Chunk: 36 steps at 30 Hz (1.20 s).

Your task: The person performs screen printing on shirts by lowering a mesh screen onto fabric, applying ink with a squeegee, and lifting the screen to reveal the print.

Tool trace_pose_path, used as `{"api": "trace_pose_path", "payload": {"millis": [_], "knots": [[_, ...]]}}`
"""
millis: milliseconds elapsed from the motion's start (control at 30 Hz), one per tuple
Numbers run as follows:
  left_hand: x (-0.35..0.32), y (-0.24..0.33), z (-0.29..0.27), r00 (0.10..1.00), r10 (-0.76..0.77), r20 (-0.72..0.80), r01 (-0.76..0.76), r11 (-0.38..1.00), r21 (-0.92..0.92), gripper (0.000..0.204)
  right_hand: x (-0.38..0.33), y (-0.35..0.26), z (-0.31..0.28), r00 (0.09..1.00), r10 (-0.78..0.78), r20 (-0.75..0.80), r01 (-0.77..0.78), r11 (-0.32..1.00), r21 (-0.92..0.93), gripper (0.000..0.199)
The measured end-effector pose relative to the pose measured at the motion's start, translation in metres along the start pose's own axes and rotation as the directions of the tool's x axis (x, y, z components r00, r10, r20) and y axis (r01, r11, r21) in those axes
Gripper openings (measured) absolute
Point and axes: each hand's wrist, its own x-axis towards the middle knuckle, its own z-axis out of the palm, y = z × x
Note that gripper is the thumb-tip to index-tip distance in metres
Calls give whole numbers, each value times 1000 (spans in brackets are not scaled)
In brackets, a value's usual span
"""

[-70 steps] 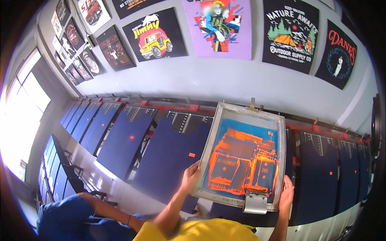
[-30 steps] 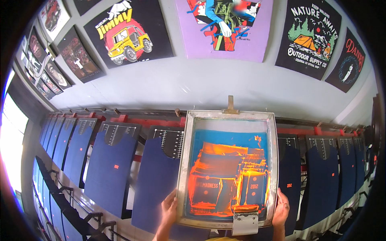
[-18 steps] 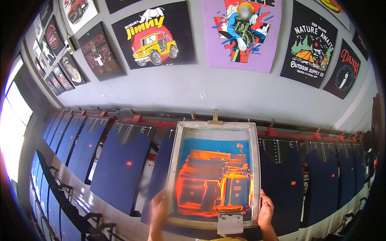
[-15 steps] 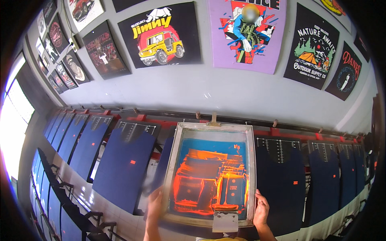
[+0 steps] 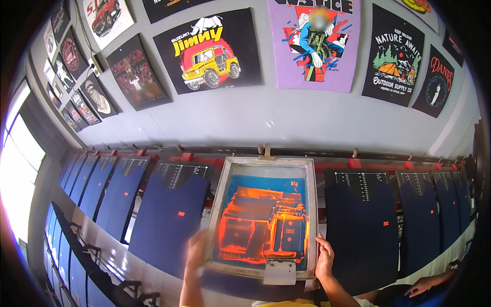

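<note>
Our right hand (image 5: 324, 256) has its grip closed on the right rail of the printing screen (image 5: 263, 217), while our left hand (image 5: 195, 250) sits at the left rail, too blurred for us to tell its grip. We judge we are seating the frame on a navy shirt board (image 5: 169, 215) along the worktop (image 5: 110, 258). Next comes settling it flat and taking the squeegee (image 5: 280, 266) at its near edge.

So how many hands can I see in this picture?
3. The person's left hand, blurred, is at the screen frame's left edge. The right hand is on its right edge. Another person's hand is at lower right. Others may be hidden.
</note>
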Motion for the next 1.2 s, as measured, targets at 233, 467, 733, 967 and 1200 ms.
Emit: {"api": "trace_pose_path", "payload": {"millis": [233, 467, 733, 967, 1200], "knots": [[23, -1, -23, 995, 62, 80, -67, 996, 62, 38, 4, 2, 20, 1000, -8, -26, 10, 998, 61, 44], [25, -6, -23, 997, 20, 81, -19, 1000, -21, 39, 3, 7, 22, 999, -7, -47, 9, 998, 56, 45], [31, -36, -37, 999, 21, -26, -19, 997, 74, 41, -2, 17, 26, 1000, -26, -18, 26, 1000, -7, 51], [19, -12, -15, 988, 144, 48, -148, 985, 89, 39, -6, 21, 28, 996, -81, 35, 87, 972, -217, 58], [1, 34, 25, 957, 285, -49, -243, 885, 397, 31, -1, 47, 22, 989, -147, -9, 143, 973, -183, 49]]}}
